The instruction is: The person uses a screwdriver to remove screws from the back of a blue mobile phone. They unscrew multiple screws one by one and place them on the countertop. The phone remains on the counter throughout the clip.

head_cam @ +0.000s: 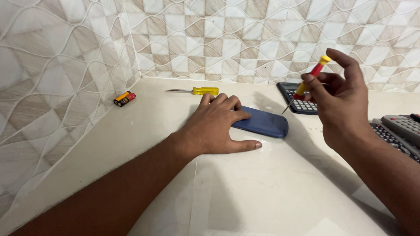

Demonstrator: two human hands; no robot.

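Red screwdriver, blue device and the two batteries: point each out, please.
red screwdriver (311, 75), head view, on the red handle.
blue device (264, 123), head view, middle of its back shell.
batteries (124, 98), head view, where the pair touch.

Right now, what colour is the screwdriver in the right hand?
Red handle with yellow cap: screwdriver, right hand, head view.

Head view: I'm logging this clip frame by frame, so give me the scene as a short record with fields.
Surface: pale countertop against a tiled wall
Left hand: flat, fingers on a blue device lying face down
Right hand: raised, holding a small red-and-yellow screwdriver, tip down
Far left: yellow screwdriver; two batteries
Right side: calculator; further keypad devices
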